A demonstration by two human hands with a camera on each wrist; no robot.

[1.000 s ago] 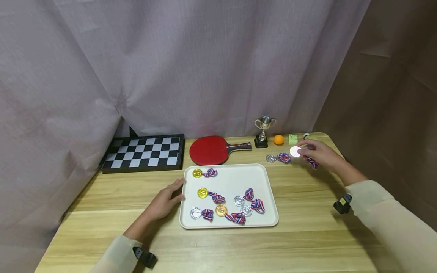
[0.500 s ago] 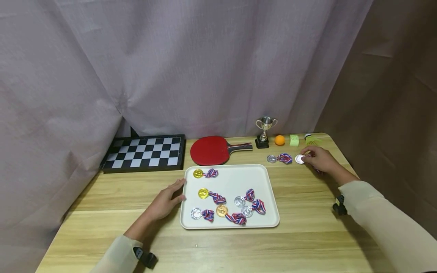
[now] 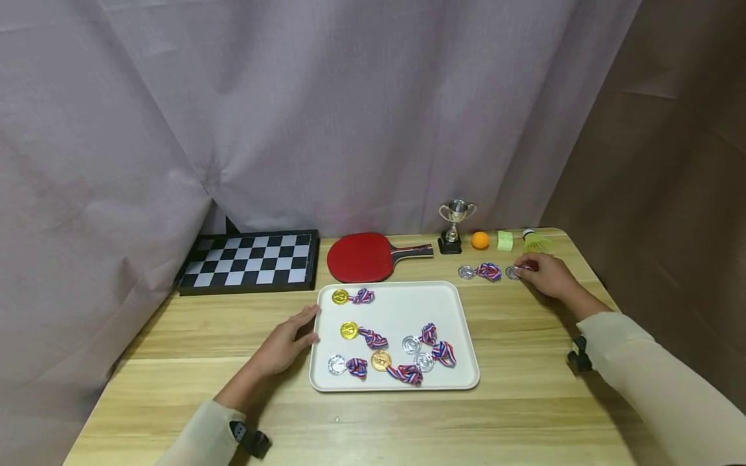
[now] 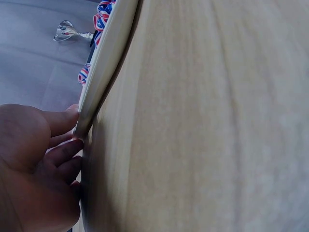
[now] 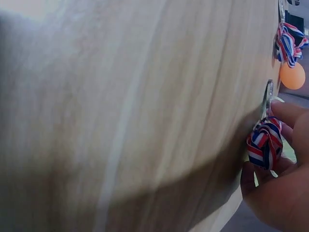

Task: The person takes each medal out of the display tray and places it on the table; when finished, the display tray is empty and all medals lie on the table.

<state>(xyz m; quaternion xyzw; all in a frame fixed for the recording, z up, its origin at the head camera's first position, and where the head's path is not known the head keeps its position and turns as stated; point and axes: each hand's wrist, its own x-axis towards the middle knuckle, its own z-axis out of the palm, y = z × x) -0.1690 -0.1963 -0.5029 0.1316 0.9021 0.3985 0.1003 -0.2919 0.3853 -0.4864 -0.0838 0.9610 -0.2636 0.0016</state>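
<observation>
At the back right of the table in the head view, my right hand (image 3: 546,274) pinches a silver medal (image 3: 512,272). Its striped ribbon (image 5: 264,145) is bunched between thumb and fingers in the right wrist view, and the disc stands right at the tabletop. Left of it lies another silver medal (image 3: 465,272) with a bundled ribbon. My left hand (image 3: 281,346) touches the left rim of a white tray (image 3: 416,304), its thumb (image 4: 63,122) at the edge. On the tray lie gold medals (image 3: 349,330) at left and middle, and silver medals (image 3: 410,344) mostly at right.
Along the back stand a chessboard (image 3: 250,261), a red table tennis bat (image 3: 360,257), a small trophy cup (image 3: 456,220), an orange ball (image 3: 480,240), a pale green block-like item (image 3: 505,241) and a yellow shuttlecock (image 3: 535,243). A grey curtain (image 3: 373,116) hangs behind.
My right hand has lowered the silver medal toward the table, beside the other silver one, and the shuttlecock has come into fuller view. The left hand stays at the tray.
</observation>
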